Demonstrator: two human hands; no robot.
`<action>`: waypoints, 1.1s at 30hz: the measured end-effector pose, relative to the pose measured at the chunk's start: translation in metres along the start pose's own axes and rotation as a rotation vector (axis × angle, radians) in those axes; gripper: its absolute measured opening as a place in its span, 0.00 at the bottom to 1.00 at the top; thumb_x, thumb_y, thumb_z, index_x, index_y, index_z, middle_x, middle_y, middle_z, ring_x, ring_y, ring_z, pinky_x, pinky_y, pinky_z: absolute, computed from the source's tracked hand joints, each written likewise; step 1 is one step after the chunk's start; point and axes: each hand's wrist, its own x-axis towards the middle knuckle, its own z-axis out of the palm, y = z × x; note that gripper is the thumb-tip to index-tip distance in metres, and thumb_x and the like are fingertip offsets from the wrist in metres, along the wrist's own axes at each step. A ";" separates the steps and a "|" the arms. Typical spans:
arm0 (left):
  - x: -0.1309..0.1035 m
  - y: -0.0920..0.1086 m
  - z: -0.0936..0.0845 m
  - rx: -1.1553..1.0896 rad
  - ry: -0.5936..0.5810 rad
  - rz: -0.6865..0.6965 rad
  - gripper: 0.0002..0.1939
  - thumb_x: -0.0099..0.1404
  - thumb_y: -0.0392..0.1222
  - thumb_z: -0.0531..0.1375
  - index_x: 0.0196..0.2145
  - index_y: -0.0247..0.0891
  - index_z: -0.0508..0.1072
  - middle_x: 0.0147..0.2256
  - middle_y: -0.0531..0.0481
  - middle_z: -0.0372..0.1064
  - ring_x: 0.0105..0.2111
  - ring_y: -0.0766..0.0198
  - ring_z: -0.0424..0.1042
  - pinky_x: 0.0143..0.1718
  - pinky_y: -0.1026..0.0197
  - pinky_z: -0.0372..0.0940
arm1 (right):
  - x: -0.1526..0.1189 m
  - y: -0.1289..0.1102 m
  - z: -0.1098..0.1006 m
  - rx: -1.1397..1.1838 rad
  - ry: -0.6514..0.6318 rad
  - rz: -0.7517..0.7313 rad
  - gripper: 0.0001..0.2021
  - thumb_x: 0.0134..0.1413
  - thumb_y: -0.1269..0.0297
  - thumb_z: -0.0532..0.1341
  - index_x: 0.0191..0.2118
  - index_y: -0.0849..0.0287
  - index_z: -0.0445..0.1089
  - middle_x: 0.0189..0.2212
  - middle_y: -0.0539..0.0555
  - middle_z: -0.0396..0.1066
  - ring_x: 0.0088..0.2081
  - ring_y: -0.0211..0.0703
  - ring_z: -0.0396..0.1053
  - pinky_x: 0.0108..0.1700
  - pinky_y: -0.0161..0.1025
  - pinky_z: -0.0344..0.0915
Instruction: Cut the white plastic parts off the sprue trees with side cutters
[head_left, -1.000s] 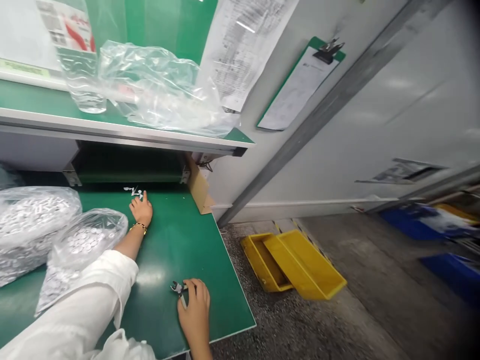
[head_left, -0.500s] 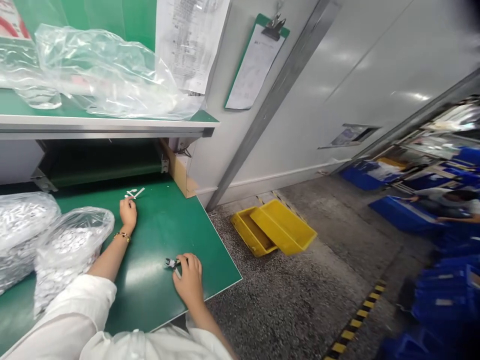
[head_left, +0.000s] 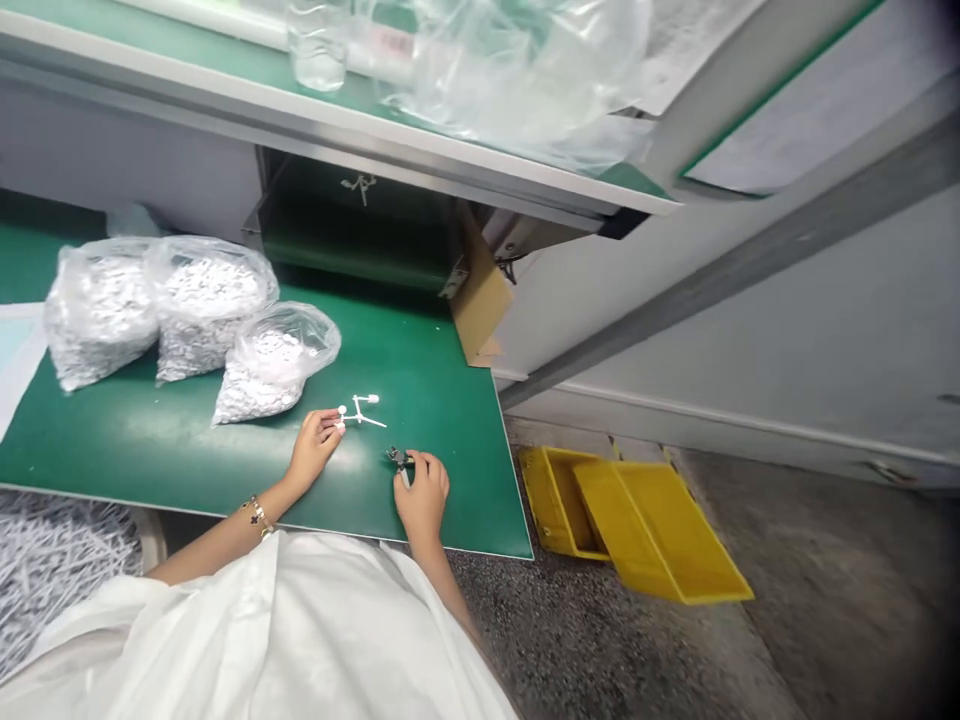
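While the left hand [head_left: 312, 450] pinches a white plastic sprue [head_left: 359, 416] between both hands | right hand [head_left: 421, 495] grips side cutters [head_left: 398, 460], jaws seemingly parted | drifting closer could nick the left hand

White branched plastic piece [head_left: 359, 415], thin stems, small rounded ends, left end in left hand [head_left: 313, 445]; cutters [head_left: 399, 460], dark head angled up-left, pale handle, in right hand [head_left: 424, 492]; tools near piece, apart

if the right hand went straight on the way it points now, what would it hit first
Leading with the cutters it grips, the right hand would probably meet the white branched piece held by the left hand; depth is unclear, so it might pass above or below it.
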 end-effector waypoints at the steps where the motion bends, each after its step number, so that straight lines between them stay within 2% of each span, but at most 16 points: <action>1: -0.005 0.002 -0.003 0.005 0.033 0.002 0.15 0.58 0.48 0.61 0.40 0.37 0.71 0.46 0.42 0.65 0.44 0.60 0.71 0.49 0.54 0.67 | 0.001 -0.007 0.002 0.012 -0.043 -0.037 0.16 0.49 0.69 0.55 0.46 0.57 0.67 0.43 0.57 0.65 0.48 0.49 0.59 0.52 0.48 0.55; 5: -0.021 0.010 -0.014 0.008 0.074 -0.006 0.12 0.58 0.49 0.62 0.34 0.37 0.74 0.46 0.43 0.64 0.48 0.57 0.69 0.51 0.51 0.67 | 0.003 -0.038 0.010 0.043 -0.173 -0.151 0.15 0.49 0.69 0.57 0.45 0.56 0.69 0.42 0.54 0.65 0.47 0.47 0.59 0.51 0.45 0.53; 11: -0.034 0.013 -0.026 -0.053 0.135 -0.003 0.10 0.58 0.47 0.63 0.34 0.38 0.77 0.42 0.44 0.71 0.46 0.57 0.71 0.53 0.50 0.64 | 0.008 -0.060 0.022 0.077 -0.213 -0.209 0.12 0.49 0.69 0.58 0.41 0.53 0.72 0.38 0.52 0.66 0.44 0.45 0.59 0.47 0.41 0.51; 21: -0.030 0.018 -0.025 -0.221 0.164 -0.203 0.16 0.55 0.49 0.65 0.37 0.35 0.75 0.46 0.41 0.73 0.45 0.56 0.73 0.50 0.51 0.67 | 0.019 -0.065 0.034 0.105 -0.229 -0.200 0.10 0.51 0.68 0.58 0.40 0.54 0.73 0.35 0.51 0.67 0.41 0.42 0.60 0.45 0.39 0.50; 25: -0.027 0.020 -0.025 -0.215 0.127 -0.187 0.14 0.53 0.48 0.66 0.32 0.35 0.76 0.45 0.41 0.74 0.46 0.55 0.72 0.46 0.54 0.69 | 0.020 -0.062 0.038 0.099 -0.221 -0.216 0.11 0.51 0.67 0.59 0.42 0.55 0.72 0.36 0.52 0.67 0.42 0.43 0.60 0.45 0.40 0.51; 29: -0.026 0.020 -0.025 -0.190 0.099 -0.183 0.12 0.54 0.47 0.66 0.32 0.36 0.77 0.46 0.42 0.73 0.39 0.59 0.74 0.36 0.59 0.70 | 0.019 -0.059 0.040 0.096 -0.221 -0.217 0.13 0.50 0.66 0.59 0.44 0.56 0.72 0.37 0.54 0.68 0.42 0.45 0.61 0.46 0.41 0.52; 33: -0.026 0.020 -0.025 -0.168 0.088 -0.177 0.12 0.54 0.47 0.65 0.32 0.36 0.77 0.46 0.42 0.73 0.38 0.59 0.73 0.32 0.61 0.69 | 0.019 -0.059 0.041 0.100 -0.215 -0.208 0.13 0.49 0.66 0.60 0.43 0.57 0.72 0.36 0.54 0.70 0.42 0.45 0.62 0.46 0.41 0.52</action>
